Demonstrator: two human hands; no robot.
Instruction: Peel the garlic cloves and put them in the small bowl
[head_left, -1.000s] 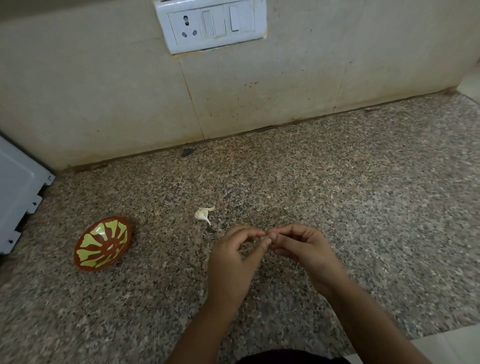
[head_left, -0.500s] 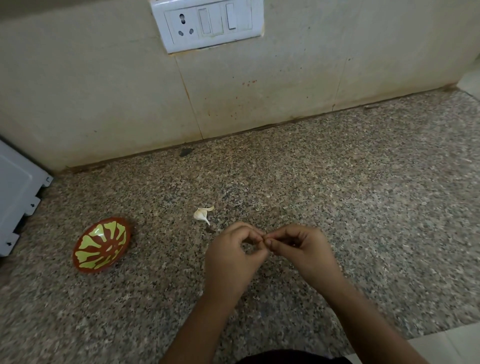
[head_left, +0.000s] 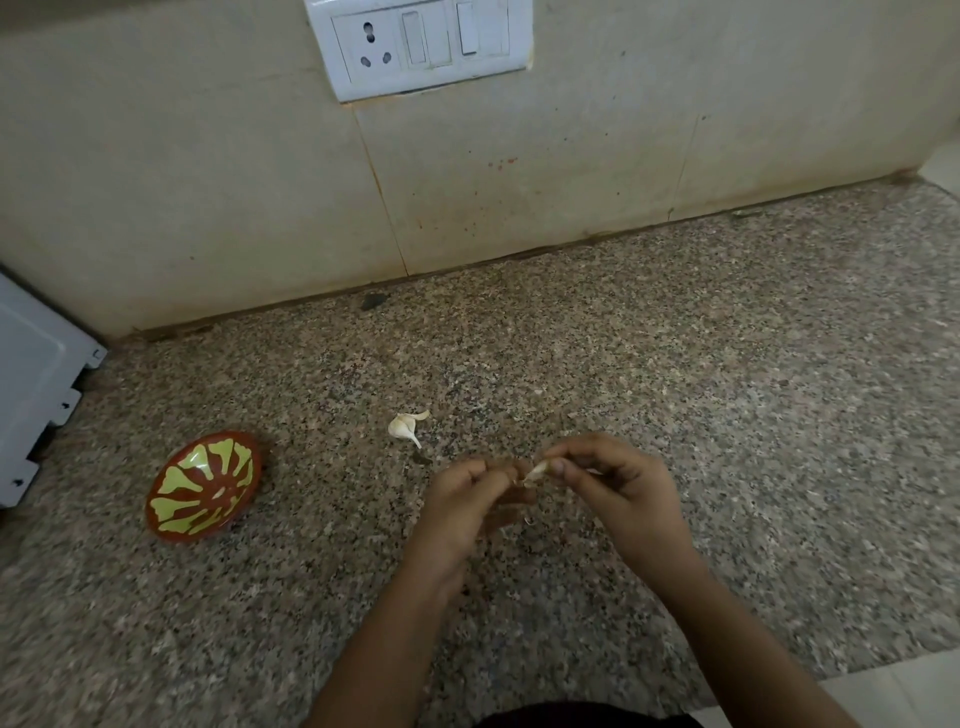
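A pale garlic clove (head_left: 536, 472) is pinched between the thumb and fingers of my right hand (head_left: 621, 488) above the granite counter. My left hand (head_left: 467, 506) is just left of it, fingers curled, fingertips at the clove's lower end; what they pinch is too small to make out. A second garlic clove (head_left: 404, 427) with its papery skin lies on the counter behind my left hand. The small bowl (head_left: 202, 486), red-brown with yellow-green petals inside, sits tilted on the counter to the far left and looks empty.
The speckled granite counter (head_left: 675, 364) runs to a tiled wall with a white switch-and-socket plate (head_left: 418, 47). A white appliance edge (head_left: 31, 384) stands at the left beside the bowl. The counter's front edge shows at the lower right.
My hands have drawn slightly apart, and the clove now shows between the fingertips of my right hand. The bowl and the loose clove have not moved.
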